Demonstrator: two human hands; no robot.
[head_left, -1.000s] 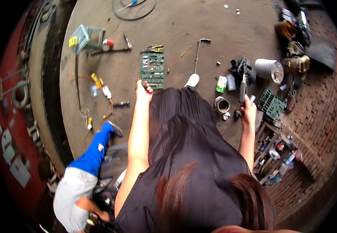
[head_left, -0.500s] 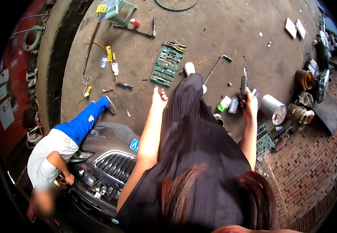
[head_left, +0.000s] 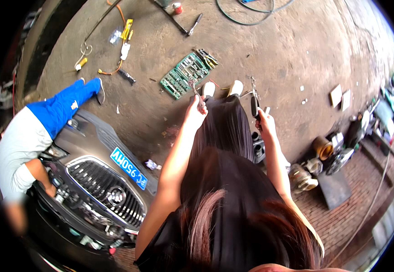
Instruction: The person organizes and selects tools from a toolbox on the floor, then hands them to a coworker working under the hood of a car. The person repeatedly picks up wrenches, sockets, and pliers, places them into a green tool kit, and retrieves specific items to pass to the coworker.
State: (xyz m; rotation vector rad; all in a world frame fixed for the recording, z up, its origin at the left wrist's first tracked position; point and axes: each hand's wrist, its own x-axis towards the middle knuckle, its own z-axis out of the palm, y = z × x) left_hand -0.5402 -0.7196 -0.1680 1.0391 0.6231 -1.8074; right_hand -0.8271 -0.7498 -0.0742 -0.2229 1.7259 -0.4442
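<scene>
My left hand (head_left: 197, 112) is closed around a small dark piece with a thin metallic end (head_left: 195, 89) pointing up; I cannot make out its kind. It is just below the open green socket set (head_left: 175, 82) on the floor. My right hand (head_left: 266, 123) grips an oblong black handle-like thing (head_left: 255, 108) with a narrow metallic part above it. A white bit shows beside those fingers. Several pliers (head_left: 207, 58) lie at the set's upper right edge. My white shoes (head_left: 235, 88) stand just beyond my hands.
At the left, a person in blue trousers (head_left: 65, 102) leans into the front of a grey car (head_left: 102, 181). A ratchet (head_left: 195, 24), an orange cord (head_left: 115, 70) and a hose (head_left: 233, 20) lie on the floor. Metal parts (head_left: 302, 177) and a brown pot (head_left: 322, 148) are at right.
My view has swung to the right, and the car sits lower left. Both hands are closer together in front of my skirt. The left hand's metallic piece now shows plainly.
</scene>
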